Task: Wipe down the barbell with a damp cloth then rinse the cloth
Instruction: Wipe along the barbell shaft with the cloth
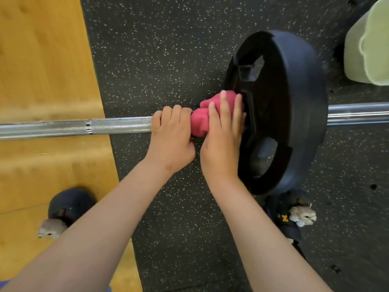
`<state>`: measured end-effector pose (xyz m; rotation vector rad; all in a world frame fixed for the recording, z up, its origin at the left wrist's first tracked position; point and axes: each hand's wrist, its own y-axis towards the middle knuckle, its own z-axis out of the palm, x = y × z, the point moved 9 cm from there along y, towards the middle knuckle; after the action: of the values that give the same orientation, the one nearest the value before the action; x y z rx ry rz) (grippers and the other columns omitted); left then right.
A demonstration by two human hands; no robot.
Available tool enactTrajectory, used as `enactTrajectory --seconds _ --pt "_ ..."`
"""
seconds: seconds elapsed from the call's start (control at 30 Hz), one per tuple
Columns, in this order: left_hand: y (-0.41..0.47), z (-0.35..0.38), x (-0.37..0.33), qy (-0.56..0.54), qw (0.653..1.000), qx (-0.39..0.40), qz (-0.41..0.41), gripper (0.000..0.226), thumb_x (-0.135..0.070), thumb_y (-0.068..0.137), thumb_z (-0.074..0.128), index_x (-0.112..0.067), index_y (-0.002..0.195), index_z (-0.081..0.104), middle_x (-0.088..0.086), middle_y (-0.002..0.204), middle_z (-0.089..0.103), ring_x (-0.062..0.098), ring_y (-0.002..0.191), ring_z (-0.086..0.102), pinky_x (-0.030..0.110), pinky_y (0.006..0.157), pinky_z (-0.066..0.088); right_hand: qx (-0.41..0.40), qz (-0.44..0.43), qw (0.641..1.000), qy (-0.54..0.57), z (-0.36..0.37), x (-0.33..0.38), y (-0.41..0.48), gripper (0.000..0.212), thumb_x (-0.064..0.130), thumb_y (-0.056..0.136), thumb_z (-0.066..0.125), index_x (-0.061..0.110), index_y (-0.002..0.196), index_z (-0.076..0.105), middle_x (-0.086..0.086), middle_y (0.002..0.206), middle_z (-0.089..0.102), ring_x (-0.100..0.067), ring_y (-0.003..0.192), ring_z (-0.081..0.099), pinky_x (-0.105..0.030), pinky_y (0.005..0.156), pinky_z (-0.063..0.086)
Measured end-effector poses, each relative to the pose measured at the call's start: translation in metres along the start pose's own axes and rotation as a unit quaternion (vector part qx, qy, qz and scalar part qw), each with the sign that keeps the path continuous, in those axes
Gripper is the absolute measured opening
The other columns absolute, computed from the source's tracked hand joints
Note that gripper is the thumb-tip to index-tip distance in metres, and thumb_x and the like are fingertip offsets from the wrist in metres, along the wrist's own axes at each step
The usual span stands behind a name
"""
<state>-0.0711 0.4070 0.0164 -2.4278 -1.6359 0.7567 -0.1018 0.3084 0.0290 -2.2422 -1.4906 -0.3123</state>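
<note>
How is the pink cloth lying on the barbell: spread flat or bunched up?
Bunched up. The pink cloth shows thick rumpled folds on the bar, beside the plate, under the fingers of the right hand.

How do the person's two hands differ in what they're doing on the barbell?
The left hand curls its fingers over the bare bar; the right hand lays nearly straight fingers on the pink cloth. The left hand sits farther from the black plate; the right hand is right against it. Both rest on the same bar, side by side.
</note>
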Motion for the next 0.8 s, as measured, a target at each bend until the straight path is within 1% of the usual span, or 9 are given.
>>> enactTrajectory --seconds 0.07,0.13,0.2,0.3,0.4,0.5,0.63,0.7,0.8 --pt "0.007 -0.004 0.003 -0.022 1.0 0.001 0.005 0.06 -0.019 0.063 0.046 -0.008 0.122 0.049 0.006 0.106 0.05 0.028 0.099 0.043 0.033 0.09 0.02 -0.006 0.003 1.0 -0.01 0.0 0.002 0.017 0.058 0.023 0.095 0.012 0.016 0.149 0.033 -0.001 0.162 0.01 -0.025 0.149 -0.002 -0.018 0.109 -0.024" --pt "0.015 -0.009 0.005 -0.049 0.999 0.003 0.02 0.061 -0.018 0.069 0.049 -0.009 0.129 0.045 0.004 0.115 0.051 0.026 0.107 0.042 0.031 0.094 0.018 -0.023 -0.03 0.999 -0.007 -0.006 0.01 0.021 0.054 0.009 0.093 0.024 0.009 0.143 0.043 -0.004 0.159 0.021 -0.026 0.149 0.004 -0.028 0.116 -0.015" --pt "0.02 -0.015 0.009 -0.072 0.997 -0.006 0.015 0.06 -0.014 0.076 0.052 -0.008 0.134 0.042 0.005 0.123 0.051 0.025 0.114 0.042 0.031 0.1 0.017 -0.037 -0.064 0.997 -0.019 -0.011 0.013 0.01 0.057 -0.006 0.089 0.036 0.006 0.143 0.042 -0.005 0.159 0.022 -0.026 0.148 0.005 -0.036 0.12 -0.006" --pt "0.015 -0.027 0.008 0.005 0.997 -0.069 -0.026 0.058 -0.012 0.076 0.039 -0.003 0.132 0.045 0.011 0.124 0.053 0.03 0.118 0.046 0.043 0.108 0.024 -0.035 -0.073 0.996 -0.032 -0.013 0.005 -0.014 0.077 -0.018 0.08 0.05 0.009 0.15 0.031 0.004 0.159 0.004 -0.021 0.149 -0.003 -0.039 0.121 -0.002" --pt "0.007 -0.015 0.0 0.072 0.995 -0.063 -0.035 0.06 -0.008 0.072 0.039 -0.001 0.131 0.042 0.015 0.125 0.05 0.034 0.12 0.045 0.049 0.113 0.023 -0.018 -0.086 0.995 -0.039 -0.013 0.0 -0.017 0.081 -0.021 0.078 0.05 0.011 0.15 0.031 0.008 0.158 0.0 -0.022 0.148 -0.003 -0.041 0.121 0.002" --pt "0.012 -0.011 0.002 0.1 0.993 -0.062 -0.032 0.064 -0.008 0.062 0.04 -0.002 0.126 0.041 0.015 0.114 0.05 0.035 0.109 0.045 0.048 0.109 0.027 -0.01 -0.093 0.995 -0.04 -0.014 0.008 0.009 0.067 -0.013 0.085 0.045 0.01 0.147 0.037 -0.003 0.16 0.014 -0.026 0.148 0.002 -0.045 0.118 0.01" --pt "0.018 -0.01 0.005 0.121 0.992 -0.033 -0.02 0.067 -0.008 0.055 0.039 -0.004 0.122 0.042 0.012 0.107 0.05 0.033 0.1 0.045 0.043 0.097 0.031 -0.005 -0.079 0.996 -0.035 -0.012 0.019 0.038 0.057 -0.009 0.089 0.049 0.011 0.142 0.046 -0.003 0.158 0.026 -0.028 0.147 0.005 -0.042 0.117 0.003" --pt "0.022 -0.015 0.007 0.107 0.994 -0.028 -0.023 0.059 -0.003 0.055 0.048 -0.005 0.114 0.049 0.01 0.1 0.05 0.032 0.093 0.046 0.041 0.089 0.031 -0.02 -0.076 0.997 -0.027 -0.013 0.017 0.033 0.06 -0.011 0.087 0.048 0.011 0.143 0.045 -0.002 0.158 0.025 -0.026 0.148 0.005 -0.037 0.118 -0.001" --pt "0.034 -0.022 0.01 0.073 0.997 -0.01 -0.031 0.043 0.001 0.057 0.057 -0.01 0.099 0.052 0.005 0.092 0.049 0.029 0.089 0.046 0.041 0.086 0.031 -0.033 -0.068 0.997 -0.018 -0.014 0.007 0.01 0.074 -0.017 0.081 0.048 0.013 0.148 0.037 -0.001 0.16 0.017 -0.023 0.149 0.001 -0.039 0.119 0.006"
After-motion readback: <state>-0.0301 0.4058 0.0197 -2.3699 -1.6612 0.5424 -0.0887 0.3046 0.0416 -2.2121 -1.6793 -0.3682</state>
